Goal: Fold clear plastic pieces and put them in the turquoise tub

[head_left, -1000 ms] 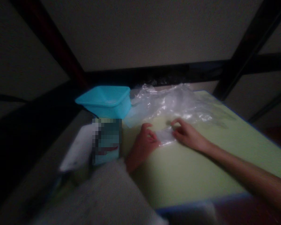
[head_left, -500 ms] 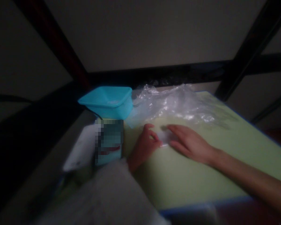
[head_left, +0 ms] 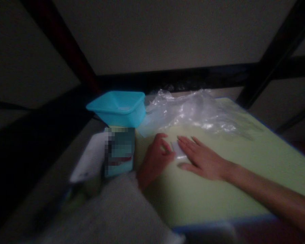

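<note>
A small, pale, glossy packet (head_left: 178, 150) lies flat on the yellow-green tabletop (head_left: 208, 200); dim light and blur hide its details. At its left edge, my left hand (head_left: 159, 152) is closed in a pinch, thumb and index finger meeting in a ring on the packet's side. From the right, my right hand (head_left: 199, 156) lies flat with its fingers stretched out over the packet's right part. Its thumb is spread apart, below the packet.
Crumpled clear plastic bags (head_left: 193, 110) spread behind my hands. A turquoise plastic basin (head_left: 132, 117) stands at the back left. Before it are a partly blurred-out light-blue item (head_left: 120, 169) and a white object (head_left: 88, 157). Grey cloth (head_left: 117, 206) covers the lower left.
My right hand has flattened and its fingers have moved slightly left over the packet. My left hand keeps its pinch at the left edge.
</note>
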A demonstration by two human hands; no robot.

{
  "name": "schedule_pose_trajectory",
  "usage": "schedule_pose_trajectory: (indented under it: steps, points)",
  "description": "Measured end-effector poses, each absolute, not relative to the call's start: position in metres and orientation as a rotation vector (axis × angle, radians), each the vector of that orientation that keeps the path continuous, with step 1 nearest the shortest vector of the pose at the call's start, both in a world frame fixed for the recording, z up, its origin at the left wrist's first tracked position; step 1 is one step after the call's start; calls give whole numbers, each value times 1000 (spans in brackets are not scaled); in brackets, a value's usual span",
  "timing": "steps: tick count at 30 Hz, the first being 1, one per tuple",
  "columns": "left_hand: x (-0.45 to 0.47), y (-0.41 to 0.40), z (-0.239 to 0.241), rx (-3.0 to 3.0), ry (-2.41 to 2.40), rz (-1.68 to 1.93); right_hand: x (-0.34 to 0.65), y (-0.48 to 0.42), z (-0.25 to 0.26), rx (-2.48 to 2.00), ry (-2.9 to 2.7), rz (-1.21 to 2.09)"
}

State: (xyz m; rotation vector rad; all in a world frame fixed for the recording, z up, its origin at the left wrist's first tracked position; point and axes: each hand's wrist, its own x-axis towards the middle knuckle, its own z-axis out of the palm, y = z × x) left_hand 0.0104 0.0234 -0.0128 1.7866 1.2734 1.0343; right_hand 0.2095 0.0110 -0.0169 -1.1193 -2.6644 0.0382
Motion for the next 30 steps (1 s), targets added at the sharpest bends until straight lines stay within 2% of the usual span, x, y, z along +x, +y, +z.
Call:
schedule_pose_trajectory:
  steps: [5, 11, 14, 30]
  points:
    - [11, 5, -1, 2238, 1310, 1007, 211, 10, -13, -1100, -2627, 33]
    - [19, 0, -5, 2775, 1124, 430, 212, 9, -18, -1126, -2636, 38]
    - [19, 1, -8, 2829, 1129, 293, 213, 10, -20, -1125, -2657, 30]
    - [18, -1, -3, 2828, 1161, 122, 215, 11, -21, -1155, -2703, 38]
